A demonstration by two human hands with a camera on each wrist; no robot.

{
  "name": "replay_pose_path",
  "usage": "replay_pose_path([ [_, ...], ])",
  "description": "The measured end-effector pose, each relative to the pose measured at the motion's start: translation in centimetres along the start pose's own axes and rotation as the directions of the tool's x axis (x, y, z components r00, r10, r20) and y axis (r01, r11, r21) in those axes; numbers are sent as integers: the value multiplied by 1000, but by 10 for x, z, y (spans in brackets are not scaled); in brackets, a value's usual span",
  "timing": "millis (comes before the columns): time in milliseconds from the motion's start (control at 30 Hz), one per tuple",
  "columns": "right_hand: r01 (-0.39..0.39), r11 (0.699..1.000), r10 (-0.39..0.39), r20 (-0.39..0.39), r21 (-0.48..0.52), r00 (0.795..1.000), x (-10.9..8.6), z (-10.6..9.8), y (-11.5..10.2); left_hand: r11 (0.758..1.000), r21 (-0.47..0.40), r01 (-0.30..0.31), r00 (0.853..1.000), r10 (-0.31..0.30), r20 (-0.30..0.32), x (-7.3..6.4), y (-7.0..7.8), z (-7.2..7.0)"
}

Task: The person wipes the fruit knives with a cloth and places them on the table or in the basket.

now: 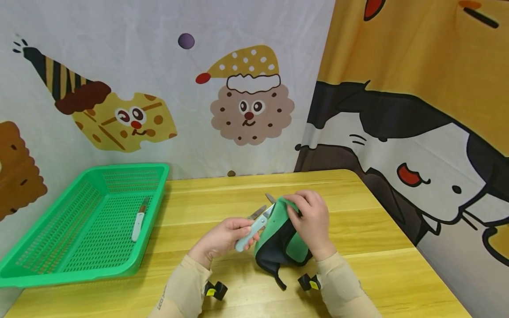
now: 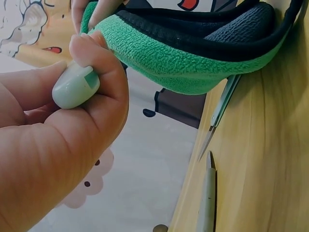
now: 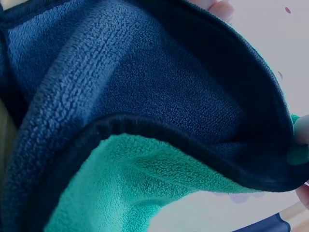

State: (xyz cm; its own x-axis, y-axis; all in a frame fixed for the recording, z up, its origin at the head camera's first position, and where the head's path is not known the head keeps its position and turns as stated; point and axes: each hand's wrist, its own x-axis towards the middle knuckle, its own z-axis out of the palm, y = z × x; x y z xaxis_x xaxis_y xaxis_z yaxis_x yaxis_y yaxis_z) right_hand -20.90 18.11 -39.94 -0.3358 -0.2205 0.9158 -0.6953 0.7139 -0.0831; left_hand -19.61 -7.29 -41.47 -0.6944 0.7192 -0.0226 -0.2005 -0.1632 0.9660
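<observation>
Pale-handled knife (image 1: 258, 224) above the wooden table (image 1: 370, 238), blade against the green-and-navy cloth (image 1: 274, 251); the left hand (image 1: 226, 236) pinches the handle, the right hand (image 1: 312, 216) the cloth's upper edge; the knife is presumably light, stiff, best held by its smooth handle; the cloth soft, limp, best gripped away from the blade.

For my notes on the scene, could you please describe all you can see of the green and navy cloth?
The cloth is green on one face and dark navy on the other, with a fuzzy, towel-like pile and dark edging. It is folded over, a thin dark strip trailing from its lower end. The right hand pinches its upper edge above the table. The knife in the left hand points at its side; whether they touch is unclear.
</observation>
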Motion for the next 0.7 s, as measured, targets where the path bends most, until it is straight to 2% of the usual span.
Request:
replay_pose_path([
  [167,-4,1000,4,-2,-9,1000,0,-2,3,1000,-4,10,1000,-10,-1,0,0,0],
  [333,-39,998,39,-7,-42,999,0,-8,10,1000,21,-9,1000,10,-7,0,1,0],
  [433,-74,996,72,-27,-59,997,1,-13,16,990,132,-48,997,55,-48,0,3,2],
  [500,-92,994,89,-36,-63,995,2,-17,19,965,253,-74,990,102,-100,0,5,6],
  [533,-98,993,95,-41,-63,995,2,-19,20,941,328,-80,982,131,-137,-1,6,8],
  [567,-102,993,100,-43,-63,994,2,-20,20,904,420,-79,970,167,-177,-2,7,11],
  [600,-104,993,102,-44,-60,994,3,-21,21,856,511,-79,952,216,-215,-3,9,14],
  [633,-103,993,101,-42,-58,994,3,-22,20,794,603,-75,929,275,-246,-3,10,18],
  [667,-100,994,98,-42,-53,994,4,-23,20,720,691,-64,899,342,-273,-3,11,21],
  [700,-94,995,92,-42,-47,995,5,-23,19,632,773,-53,863,418,-283,-3,12,25],
])
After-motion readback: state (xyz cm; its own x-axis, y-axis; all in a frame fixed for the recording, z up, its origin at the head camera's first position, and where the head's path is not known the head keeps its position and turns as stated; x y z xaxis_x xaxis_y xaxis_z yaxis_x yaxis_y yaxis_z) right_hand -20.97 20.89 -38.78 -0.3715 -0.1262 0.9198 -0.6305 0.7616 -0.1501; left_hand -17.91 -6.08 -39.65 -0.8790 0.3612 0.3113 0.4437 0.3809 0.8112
